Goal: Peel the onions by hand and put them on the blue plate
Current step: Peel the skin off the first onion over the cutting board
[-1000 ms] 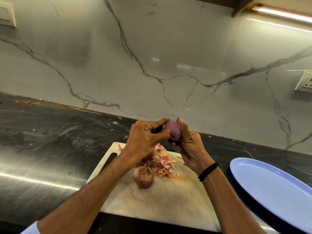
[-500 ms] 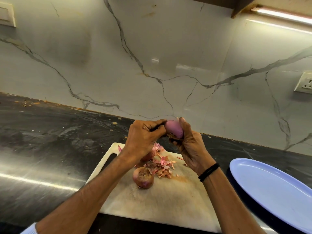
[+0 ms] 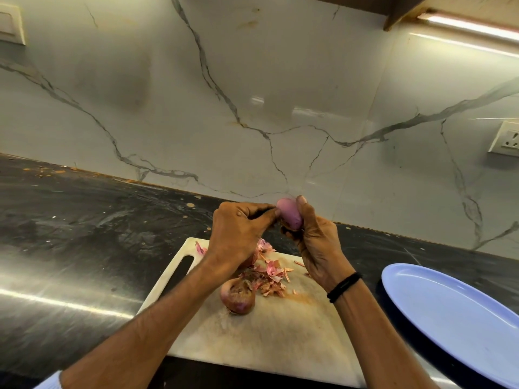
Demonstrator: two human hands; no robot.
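My right hand (image 3: 316, 242) grips a smooth pink peeled onion (image 3: 289, 213) above the far end of the white cutting board (image 3: 280, 332). My left hand (image 3: 238, 234) has its fingers curled, with the fingertips pinching at the onion's left side. An unpeeled brown onion (image 3: 238, 296) lies on the board under my left forearm. A heap of pink and brown onion skins (image 3: 266, 277) lies beside it. Another onion is partly hidden behind my left hand. The blue plate (image 3: 460, 318) sits at the right with nothing on it.
The board lies on a dark stone counter (image 3: 84, 248) with crumbs scattered near the marble wall. A wall socket (image 3: 505, 140) is at the right and a switch plate (image 3: 11, 23) at the upper left. A light strip glows under the cabinet at the top right.
The onion has turned a little in my right hand and now stands more upright. My left fingertips have shifted slightly along its left side. Nothing on the board has moved.
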